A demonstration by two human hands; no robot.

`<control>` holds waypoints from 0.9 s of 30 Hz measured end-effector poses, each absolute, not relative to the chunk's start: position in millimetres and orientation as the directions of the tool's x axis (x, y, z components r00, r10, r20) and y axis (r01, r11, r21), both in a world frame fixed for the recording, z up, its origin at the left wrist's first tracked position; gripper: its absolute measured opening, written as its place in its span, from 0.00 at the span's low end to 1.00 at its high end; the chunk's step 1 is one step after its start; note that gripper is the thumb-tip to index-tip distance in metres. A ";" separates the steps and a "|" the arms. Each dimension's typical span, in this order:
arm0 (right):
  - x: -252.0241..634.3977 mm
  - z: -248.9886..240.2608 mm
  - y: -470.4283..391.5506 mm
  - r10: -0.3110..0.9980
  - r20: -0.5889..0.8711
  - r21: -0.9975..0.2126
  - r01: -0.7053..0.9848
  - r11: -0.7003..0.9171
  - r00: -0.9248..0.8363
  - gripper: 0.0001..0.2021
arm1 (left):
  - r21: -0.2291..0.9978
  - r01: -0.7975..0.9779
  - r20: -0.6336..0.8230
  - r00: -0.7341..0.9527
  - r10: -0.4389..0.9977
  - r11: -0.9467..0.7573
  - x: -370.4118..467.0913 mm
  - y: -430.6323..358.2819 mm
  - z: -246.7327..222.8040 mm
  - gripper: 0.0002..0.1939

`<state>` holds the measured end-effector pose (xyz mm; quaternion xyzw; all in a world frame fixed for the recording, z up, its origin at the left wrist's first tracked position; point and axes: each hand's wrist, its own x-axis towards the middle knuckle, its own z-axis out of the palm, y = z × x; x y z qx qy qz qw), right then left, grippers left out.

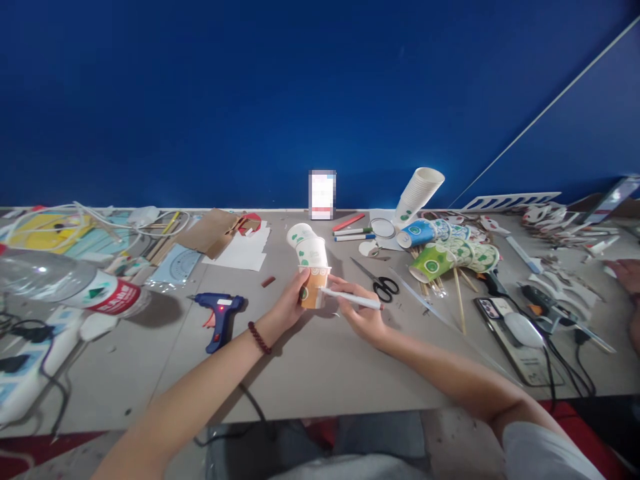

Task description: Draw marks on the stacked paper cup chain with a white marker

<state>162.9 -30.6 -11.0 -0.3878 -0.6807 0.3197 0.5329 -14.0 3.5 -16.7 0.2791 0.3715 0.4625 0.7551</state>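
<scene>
Clear plastic fills the near left edge, where a water bottle (70, 283) with a red label lies on its side on the grey desk (310, 367), its base cut off by the frame; beside it a white power strip (25, 373) is only partly in view. Further right a blue glue gun (220, 317) rests on the desk with a small red light showing. The left hand (289, 307), a dark bead bracelet at its wrist, has its grip wrapped around an orange paper cup (314, 287) near the desk's middle, its fingers hiding the cup's left side; white cups with green print are joined above it, tilting away. The right hand (361, 313) pinches a white pen (350, 299) whose tip touches the orange cup; the exact point of contact is too small to make out. Black-handled scissors (383, 285) lie just beside that hand. Right again, a heap of printed cups (450, 250) and wooden sticks overlaps itself. At the far right edge another person's hand (625, 273) is mostly cut off.
</scene>
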 end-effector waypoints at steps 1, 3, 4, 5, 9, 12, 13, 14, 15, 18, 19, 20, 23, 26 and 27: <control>162.6 -11.2 -30.4 0.874 0.470 -0.851 0.200 0.485 -0.119 0.08 | 0.766 -0.492 -0.293 0.306 0.906 0.415 -14.2 3.5 -16.9 0.26; 162.1 -11.5 -30.3 0.884 0.456 -0.857 0.219 0.467 -0.103 0.08 | 0.766 -0.499 -0.275 0.318 0.908 0.406 -14.3 3.6 -17.3 0.26; 162.0 -11.5 -30.2 0.887 0.450 -0.859 0.225 0.461 -0.098 0.08 | 0.766 -0.502 -0.269 0.317 0.909 0.401 -14.4 3.6 -17.4 0.26; 161.9 -11.4 -30.2 0.889 0.448 -0.860 0.226 0.458 -0.095 0.08 | 0.767 -0.503 -0.267 0.315 0.911 0.399 -14.3 3.6 -17.4 0.27; 162.4 -11.1 -30.3 0.884 0.456 -0.858 0.211 0.468 -0.107 0.08 | 0.777 -0.482 -0.287 0.301 0.909 0.405 -13.6 3.2 -15.5 0.28; 163.1 -10.6 -30.9 0.875 0.462 -0.859 0.173 0.483 -0.147 0.07 | 0.779 -0.471 -0.312 0.284 0.907 0.415 -12.5 2.7 -12.7 0.28; 163.2 -10.3 -31.2 0.873 0.461 -0.861 0.159 0.484 -0.158 0.07 | 0.777 -0.471 -0.317 0.280 0.906 0.417 -12.1 2.6 -11.9 0.28; 163.4 -9.8 -31.6 0.873 0.459 -0.864 0.148 0.482 -0.166 0.07 | 0.776 -0.473 -0.317 0.278 0.906 0.417 -11.9 2.6 -11.3 0.28; 163.5 -9.4 -31.9 0.874 0.454 -0.867 0.142 0.478 -0.171 0.07 | 0.774 -0.478 -0.315 0.280 0.907 0.416 -11.7 2.6 -11.0 0.28; 163.5 -8.2 -32.5 0.884 0.435 -0.875 0.151 0.460 -0.173 0.07 | 0.770 -0.490 -0.302 0.284 0.910 0.408 -11.7 3.0 -11.2 0.27; 163.4 -8.0 -32.5 0.887 0.430 -0.876 0.158 0.455 -0.168 0.07 | 0.770 -0.491 -0.300 0.284 0.910 0.407 -11.9 3.1 -11.5 0.27; 163.3 -7.9 -32.4 0.890 0.428 -0.877 0.163 0.452 -0.159 0.08 | 0.772 -0.488 -0.301 0.283 0.911 0.407 -12.2 3.1 -11.9 0.27; 162.6 -8.2 -31.5 0.890 0.439 -0.875 0.164 0.455 -0.127 0.09 | 0.779 -0.475 -0.304 0.283 0.910 0.408 -13.2 2.8 -13.1 0.27; 161.9 -8.7 -30.5 0.882 0.459 -0.866 0.168 0.471 -0.106 0.08 | 0.777 -0.485 -0.293 0.285 0.913 0.401 -13.9 2.3 -14.3 0.26; 161.8 -8.9 -30.3 0.879 0.466 -0.862 0.169 0.477 -0.103 0.08 | 0.775 -0.490 -0.290 0.285 0.914 0.399 -14.0 2.3 -14.7 0.25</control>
